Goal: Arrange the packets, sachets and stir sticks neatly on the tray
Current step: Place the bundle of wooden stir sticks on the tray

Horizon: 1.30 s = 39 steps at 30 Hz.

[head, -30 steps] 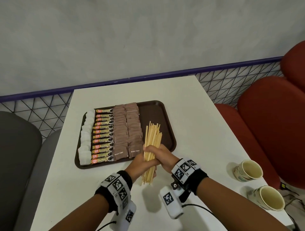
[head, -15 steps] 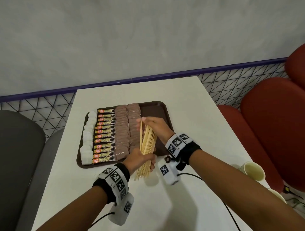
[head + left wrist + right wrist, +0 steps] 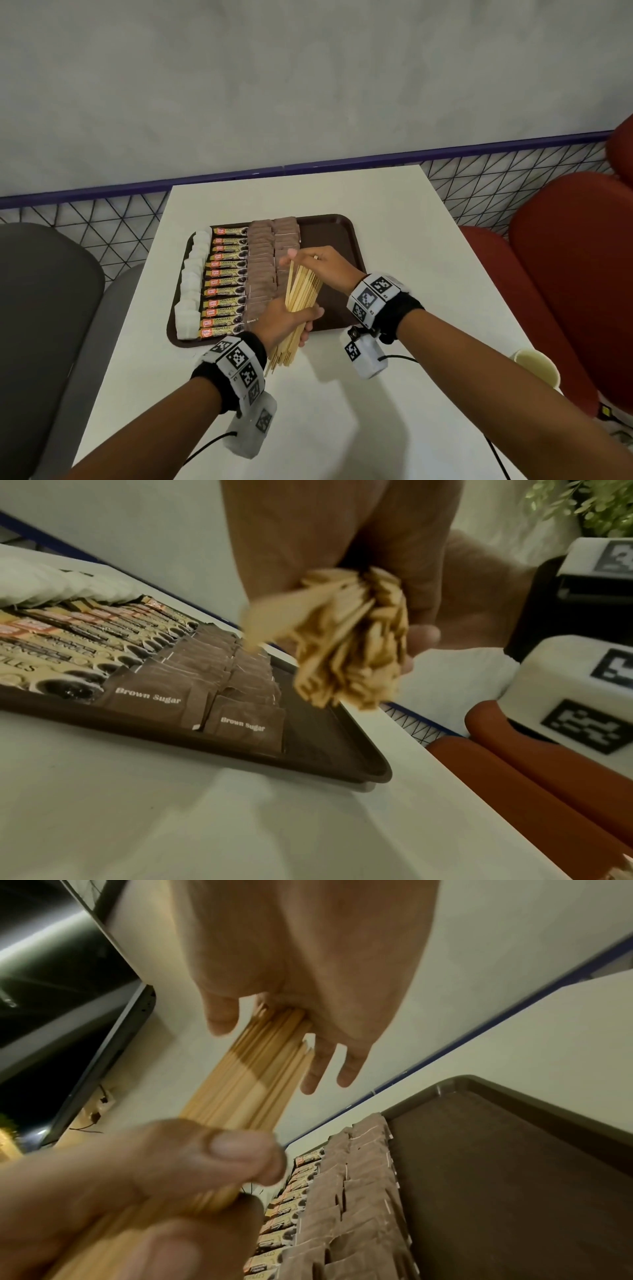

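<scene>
Since a second ago our right hand [image 3: 320, 265] has left the middle of the sticks [image 3: 301, 294] and now caps their far ends above the tray [image 3: 342, 236], while our left hand [image 3: 286, 320] still grips the bundle mid-length at centre frame. To square it we should tap the tips flush against the right palm, then lay it on the bare brown strip right of the sachets [image 3: 274, 246]; coffee packets [image 3: 226, 277] and white sachets [image 3: 191, 284] fill the tray's left. From the left wrist, ragged stick ends [image 3: 352, 647] poke out, uneven. From the right wrist, the right fingers [image 3: 322, 1066] are straight and slightly spread over the tips; the left thumb [image 3: 236, 1150] curls around. A cup [image 3: 534, 368] stands at the lower right, clear of our path.
</scene>
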Available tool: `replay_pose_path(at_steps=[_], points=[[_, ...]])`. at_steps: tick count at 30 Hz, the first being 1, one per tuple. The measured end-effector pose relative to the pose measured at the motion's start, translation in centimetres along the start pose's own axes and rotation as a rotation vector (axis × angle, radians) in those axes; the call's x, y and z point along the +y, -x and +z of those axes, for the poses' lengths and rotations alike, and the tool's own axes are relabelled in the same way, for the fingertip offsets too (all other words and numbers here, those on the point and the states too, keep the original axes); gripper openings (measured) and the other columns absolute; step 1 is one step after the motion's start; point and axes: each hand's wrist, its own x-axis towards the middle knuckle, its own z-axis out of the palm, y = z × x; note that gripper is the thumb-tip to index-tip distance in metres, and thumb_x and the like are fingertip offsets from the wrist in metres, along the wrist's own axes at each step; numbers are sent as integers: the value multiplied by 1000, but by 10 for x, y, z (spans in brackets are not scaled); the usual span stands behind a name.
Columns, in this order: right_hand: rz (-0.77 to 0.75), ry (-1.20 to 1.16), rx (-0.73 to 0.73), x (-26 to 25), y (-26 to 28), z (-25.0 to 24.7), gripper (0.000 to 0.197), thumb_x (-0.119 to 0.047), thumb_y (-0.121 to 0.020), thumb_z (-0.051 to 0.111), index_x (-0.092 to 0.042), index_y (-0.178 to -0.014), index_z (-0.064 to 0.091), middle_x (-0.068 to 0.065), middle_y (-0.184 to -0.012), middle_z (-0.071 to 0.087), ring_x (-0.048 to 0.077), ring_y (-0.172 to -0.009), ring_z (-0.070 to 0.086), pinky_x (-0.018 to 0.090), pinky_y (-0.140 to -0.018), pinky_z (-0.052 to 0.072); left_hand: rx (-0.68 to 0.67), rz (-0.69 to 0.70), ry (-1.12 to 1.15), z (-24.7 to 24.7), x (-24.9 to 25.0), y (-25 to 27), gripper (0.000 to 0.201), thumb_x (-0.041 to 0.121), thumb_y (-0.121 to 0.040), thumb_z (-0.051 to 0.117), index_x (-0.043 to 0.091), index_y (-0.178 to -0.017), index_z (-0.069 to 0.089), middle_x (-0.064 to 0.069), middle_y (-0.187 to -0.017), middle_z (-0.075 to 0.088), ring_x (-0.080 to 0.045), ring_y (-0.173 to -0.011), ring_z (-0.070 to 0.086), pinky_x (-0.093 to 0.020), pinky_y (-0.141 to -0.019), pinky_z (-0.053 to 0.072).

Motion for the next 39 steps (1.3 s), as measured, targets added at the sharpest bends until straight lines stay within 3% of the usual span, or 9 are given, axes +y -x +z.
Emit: replay_pose_path(at_steps=[6,9,13,16,19,23,27,32,39], points=[[30,-374,262,-11,7,8,46,-41,-100,14,-25,-136,36,-6,-134,48,1,-119,43,16,-100,28,262,172,113,-17,22,-2,17,11,-86,64,5,-99,57,-6,-72,60,-13,-60,61,-28,-60,54],[254,-510,174,1,2,22,60,-53,-96,15,-17,-134,44,5,-125,58,17,-112,55,29,-96,40,380,319,227,-28,46,-3,28,20,-85,66,2,-105,57,-6,-80,61,-23,-74,60,-43,-75,53],[423,-741,-16,7,0,47,75,-64,-90,17,-8,-129,48,5,-86,57,20,-82,57,33,-74,53,477,440,291,-32,66,-1,7,16,-87,63,10,-87,58,-4,-73,61,-13,-63,61,-25,-64,52],[360,-1019,-55,-5,0,57,68,-61,-92,10,-19,-122,55,8,-110,63,22,-100,60,36,-72,58,520,452,303,-28,61,0,9,11,-85,64,8,-93,61,-6,-83,65,-10,-77,67,-19,-67,53],[344,-1101,-1,-13,0,64,60,-54,-96,11,-27,-113,61,2,-118,64,19,-108,58,38,-79,52,522,438,265,-27,49,0,31,12,-84,66,-4,-109,59,-16,-95,65,-30,-98,64,-35,-85,54],[357,-926,-1,-14,-1,69,56,-53,-96,15,-26,-121,57,3,-124,60,21,-116,54,43,-90,49,509,440,260,-33,43,-1,26,13,-85,66,0,-106,59,-12,-86,62,-30,-84,62,-41,-82,53],[87,-506,90,-35,-5,56,46,-49,-98,18,-29,-118,54,18,-117,61,21,-98,59,24,-81,51,471,428,105,-39,34,-1,12,9,-87,63,0,-93,58,-8,-66,58,-13,-55,59,-23,-58,53],[-157,-223,150,-62,-20,41,65,-37,-90,52,-33,-144,18,2,-148,29,16,-135,31,34,-107,31,378,300,14,-39,17,-6,15,7,-84,66,2,-96,58,-10,-67,60,-17,-48,56,-25,-48,49],[-293,299,43,-48,-33,42,33,-28,-94,49,-13,-122,59,5,-128,59,15,-120,51,37,-105,39,361,229,-88,-40,7,-12,70,25,-78,71,-4,-133,39,-3,-83,67,-18,-68,64,-30,-65,51]])
